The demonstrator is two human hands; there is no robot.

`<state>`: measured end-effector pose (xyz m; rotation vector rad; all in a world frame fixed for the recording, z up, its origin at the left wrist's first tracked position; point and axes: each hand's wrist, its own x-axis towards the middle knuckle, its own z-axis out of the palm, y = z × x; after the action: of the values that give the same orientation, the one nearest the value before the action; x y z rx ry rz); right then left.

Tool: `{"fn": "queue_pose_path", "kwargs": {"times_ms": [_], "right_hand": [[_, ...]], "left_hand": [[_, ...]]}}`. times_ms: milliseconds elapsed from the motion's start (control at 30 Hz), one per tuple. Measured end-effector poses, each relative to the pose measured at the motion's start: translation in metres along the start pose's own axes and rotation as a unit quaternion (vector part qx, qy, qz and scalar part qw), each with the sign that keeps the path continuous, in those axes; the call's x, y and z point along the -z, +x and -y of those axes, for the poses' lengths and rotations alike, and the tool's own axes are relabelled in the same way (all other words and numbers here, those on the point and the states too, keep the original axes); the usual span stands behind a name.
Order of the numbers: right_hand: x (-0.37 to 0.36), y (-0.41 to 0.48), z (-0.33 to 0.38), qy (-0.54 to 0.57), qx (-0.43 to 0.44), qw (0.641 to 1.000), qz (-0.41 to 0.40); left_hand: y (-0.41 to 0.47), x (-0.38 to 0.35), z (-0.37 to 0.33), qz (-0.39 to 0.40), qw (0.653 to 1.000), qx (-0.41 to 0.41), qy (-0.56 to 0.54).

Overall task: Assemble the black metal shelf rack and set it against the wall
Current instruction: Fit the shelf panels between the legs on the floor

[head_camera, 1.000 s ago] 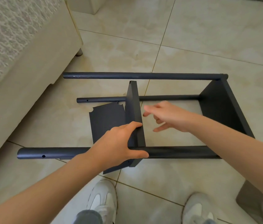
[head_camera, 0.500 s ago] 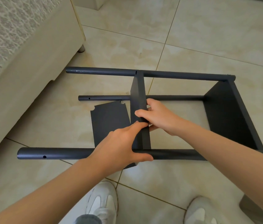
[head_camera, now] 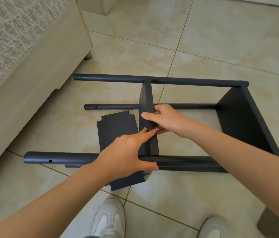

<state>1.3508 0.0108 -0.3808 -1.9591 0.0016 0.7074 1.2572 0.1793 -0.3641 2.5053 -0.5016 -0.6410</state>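
rack [head_camera: 195, 82] on floor [head_camera: 221, 40] | loose panel [head_camera: 116, 129] under it | sofa [head_camera: 23, 74] left

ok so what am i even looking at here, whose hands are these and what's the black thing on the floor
This is one picture from a camera worn on a person's head, looking down at their own arms. A black shelf rack lies on its side on the tile floor. The right hand grips the middle shelf, thumb over its edge. The left hand presses straight fingers against that shelf, thumb along the near pole. A loose panel lies flat underneath.
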Motion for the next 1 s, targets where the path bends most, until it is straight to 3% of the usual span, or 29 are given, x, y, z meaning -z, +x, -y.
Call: {"fn": "queue_pose_path", "kwargs": {"times_ms": [100,267,600,800,1000], "right_hand": [[0.012,0.01,0.007,-0.079,-0.019,0.996,-0.047],[0.048,0.041,0.024,-0.168,0.043,0.966,-0.191],[0.075,0.1,0.021,-0.32,-0.028,0.941,-0.104],[0.079,0.11,0.02,-0.3,0.027,0.942,-0.147],[0.072,0.103,0.025,-0.328,0.075,0.933,-0.131]], "left_hand": [[0.001,0.001,0.002,0.007,1.0,0.003,-0.021],[0.0,0.0,0.005,0.003,0.999,-0.005,-0.034],[-0.001,-0.005,0.01,-0.013,0.999,-0.008,-0.045],[0.003,-0.002,0.012,-0.001,0.998,-0.009,-0.063],[0.001,-0.001,0.015,0.004,0.997,-0.004,-0.075]]}}
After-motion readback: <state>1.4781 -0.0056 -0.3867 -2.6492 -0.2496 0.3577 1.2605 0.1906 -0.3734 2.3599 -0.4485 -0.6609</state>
